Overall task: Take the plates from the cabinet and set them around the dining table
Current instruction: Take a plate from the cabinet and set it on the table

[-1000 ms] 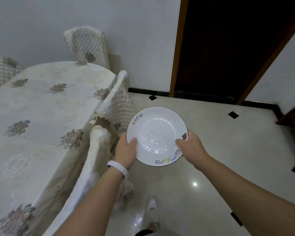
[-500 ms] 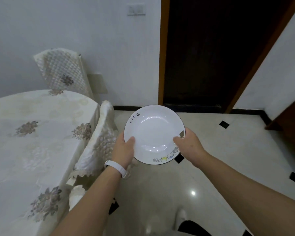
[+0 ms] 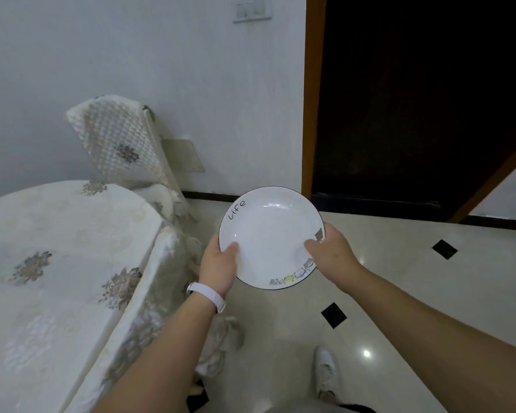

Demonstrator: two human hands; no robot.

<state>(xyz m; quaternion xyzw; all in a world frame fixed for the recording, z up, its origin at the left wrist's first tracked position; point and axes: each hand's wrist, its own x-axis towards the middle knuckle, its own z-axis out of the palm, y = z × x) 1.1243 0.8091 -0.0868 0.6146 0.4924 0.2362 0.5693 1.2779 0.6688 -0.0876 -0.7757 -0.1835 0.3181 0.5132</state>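
A white plate [image 3: 270, 231] with a dark rim, the word "Life" and small cartoon figures is held level above the floor, right of the table. My left hand [image 3: 219, 268] grips its left edge, thumb on the rim, a white band on the wrist. My right hand [image 3: 332, 253] grips its right edge. The dining table [image 3: 51, 257] with a cream floral cloth lies at the left, its corner close to my left hand. No cabinet is in view.
A chair with a quilted cover [image 3: 119, 144] stands at the table's far end against the white wall. Another covered chair [image 3: 173, 251] sits tucked at the table's right side. A dark doorway [image 3: 414, 108] opens ahead. The glossy tiled floor [image 3: 399, 278] spreads to the right.
I have walked forward along the table's right side; the table and chairs slid back and left in view, the doorway came nearer. Both hands keep the same hold on the plate.
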